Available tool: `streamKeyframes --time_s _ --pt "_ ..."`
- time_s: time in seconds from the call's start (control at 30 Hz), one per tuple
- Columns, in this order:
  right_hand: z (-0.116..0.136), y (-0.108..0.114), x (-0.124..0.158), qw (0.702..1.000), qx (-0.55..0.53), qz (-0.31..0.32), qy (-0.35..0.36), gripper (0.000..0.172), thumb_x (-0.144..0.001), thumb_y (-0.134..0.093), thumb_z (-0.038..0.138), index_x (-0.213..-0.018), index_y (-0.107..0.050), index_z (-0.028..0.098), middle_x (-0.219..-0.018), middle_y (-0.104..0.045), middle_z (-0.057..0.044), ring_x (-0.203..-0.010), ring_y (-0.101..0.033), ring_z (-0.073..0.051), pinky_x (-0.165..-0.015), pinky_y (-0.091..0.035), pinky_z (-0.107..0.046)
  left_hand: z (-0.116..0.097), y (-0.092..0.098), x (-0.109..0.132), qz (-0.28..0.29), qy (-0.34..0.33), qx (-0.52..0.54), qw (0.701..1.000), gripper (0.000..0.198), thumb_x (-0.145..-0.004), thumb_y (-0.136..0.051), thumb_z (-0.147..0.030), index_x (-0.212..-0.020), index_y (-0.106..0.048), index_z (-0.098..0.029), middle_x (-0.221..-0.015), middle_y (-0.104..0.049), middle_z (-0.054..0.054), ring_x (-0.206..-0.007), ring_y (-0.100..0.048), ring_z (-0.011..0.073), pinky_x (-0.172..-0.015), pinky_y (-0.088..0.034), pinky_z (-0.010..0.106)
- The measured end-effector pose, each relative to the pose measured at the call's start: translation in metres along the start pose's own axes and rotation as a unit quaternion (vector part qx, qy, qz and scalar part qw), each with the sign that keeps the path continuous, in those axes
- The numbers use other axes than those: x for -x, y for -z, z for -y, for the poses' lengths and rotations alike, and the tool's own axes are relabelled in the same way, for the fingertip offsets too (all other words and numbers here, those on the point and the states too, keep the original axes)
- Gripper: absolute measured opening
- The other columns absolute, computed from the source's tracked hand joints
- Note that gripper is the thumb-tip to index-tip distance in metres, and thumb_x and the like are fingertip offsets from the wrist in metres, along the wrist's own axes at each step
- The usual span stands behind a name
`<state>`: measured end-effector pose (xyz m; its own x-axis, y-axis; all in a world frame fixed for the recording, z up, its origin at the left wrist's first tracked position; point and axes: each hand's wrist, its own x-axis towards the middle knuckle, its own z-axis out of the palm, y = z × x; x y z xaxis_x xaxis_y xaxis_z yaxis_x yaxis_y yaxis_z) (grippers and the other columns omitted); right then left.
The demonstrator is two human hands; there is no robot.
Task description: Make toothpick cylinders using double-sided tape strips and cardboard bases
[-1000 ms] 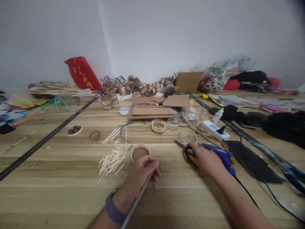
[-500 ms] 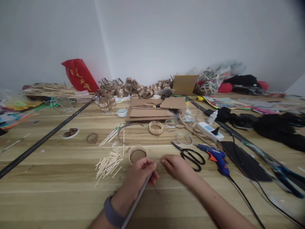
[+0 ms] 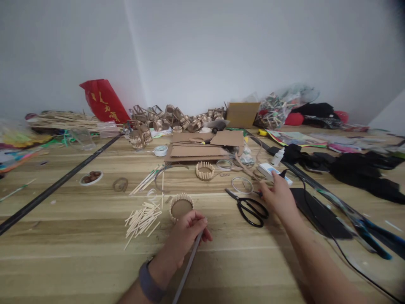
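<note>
Left hand in pinch on grey strip, stick-rimmed disc just beyond, scissors rightward

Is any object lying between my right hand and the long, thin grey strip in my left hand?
Yes: black scissors with wide looped handles lie between the right hand and the grey strip, flat on the wooden table, nearer the right hand.

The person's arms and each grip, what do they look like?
The left grip is a bare hand without a glove, and so is the right grip. The left arm wears a wide grey-purple wristband, like a watch strap. No sleeve shows there or on the right arm.
</note>
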<state>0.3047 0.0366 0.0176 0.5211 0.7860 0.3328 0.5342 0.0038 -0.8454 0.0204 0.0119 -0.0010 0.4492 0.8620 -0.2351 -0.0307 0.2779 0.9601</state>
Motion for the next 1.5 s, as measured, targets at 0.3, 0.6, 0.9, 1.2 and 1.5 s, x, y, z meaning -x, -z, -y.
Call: streamKeyframes --time_s 0.3,0.6,0.9,1.2,1.5 --pt "0.068 -0.062 0.118 0.857 -0.162 0.488 0.032 0.038 -0.086 -0.05 0.053 -0.08 -0.064 0.018 -0.076 -0.068 -0.004 -0.074 -0.062 -0.018 -0.068 -0.049 -0.028 -0.001 0.0 0.004 -0.072 -0.086 0.007 0.994 0.037 -0.072 -0.067 -0.053 -0.072 -0.05 -0.02 -0.051 -0.04 -0.009 -0.045 -0.034 0.0072 -0.044 -0.026 0.02" --pt "0.056 -0.028 0.093 0.815 -0.073 0.565 -0.105 0.047 -0.079 -0.053 0.062 -0.075 -0.062 0.017 -0.05 -0.058 0.002 -0.042 -0.05 -0.01 -0.045 -0.039 -0.021 -0.004 0.003 0.004 -0.159 -0.14 -0.049 0.976 0.028 -0.081 -0.057 -0.046 -0.074 -0.049 -0.02 -0.057 -0.058 -0.003 -0.044 -0.046 0.0087 -0.042 -0.034 0.02" --pt "0.028 0.003 0.029 0.883 0.155 0.44 0.052 0.034 -0.076 -0.067 0.048 -0.059 -0.07 0.018 -0.061 -0.07 -0.006 -0.055 -0.061 -0.019 -0.055 -0.045 -0.027 0.011 -0.002 -0.003 -0.104 -0.102 -0.153 0.977 0.02 -0.083 -0.052 -0.037 -0.074 -0.052 -0.019 -0.066 -0.066 0.002 -0.05 -0.053 0.0118 -0.049 -0.039 0.023" --pt "0.066 -0.062 0.101 0.898 0.107 0.378 0.2 0.029 -0.09 -0.041 0.022 -0.068 -0.06 0.02 -0.07 -0.067 -0.004 -0.068 -0.061 -0.017 -0.064 -0.042 -0.026 0.013 -0.005 0.001 -0.096 -0.123 -0.195 0.968 0.028 -0.09 -0.045 -0.04 -0.076 -0.057 -0.019 -0.061 -0.061 0.0 -0.05 -0.052 0.013 -0.049 -0.035 0.024" --pt "0.053 -0.049 0.096 0.937 0.028 0.328 0.113 0.031 -0.087 -0.044 0.04 -0.064 -0.053 0.022 -0.055 -0.053 0.002 -0.053 -0.047 -0.014 -0.051 -0.035 -0.024 0.014 -0.009 -0.001 -0.105 -0.085 -0.087 0.987 0.025 -0.085 -0.05 -0.041 -0.087 -0.058 -0.018 -0.064 -0.064 0.0 -0.049 -0.051 0.012 -0.048 -0.038 0.023"
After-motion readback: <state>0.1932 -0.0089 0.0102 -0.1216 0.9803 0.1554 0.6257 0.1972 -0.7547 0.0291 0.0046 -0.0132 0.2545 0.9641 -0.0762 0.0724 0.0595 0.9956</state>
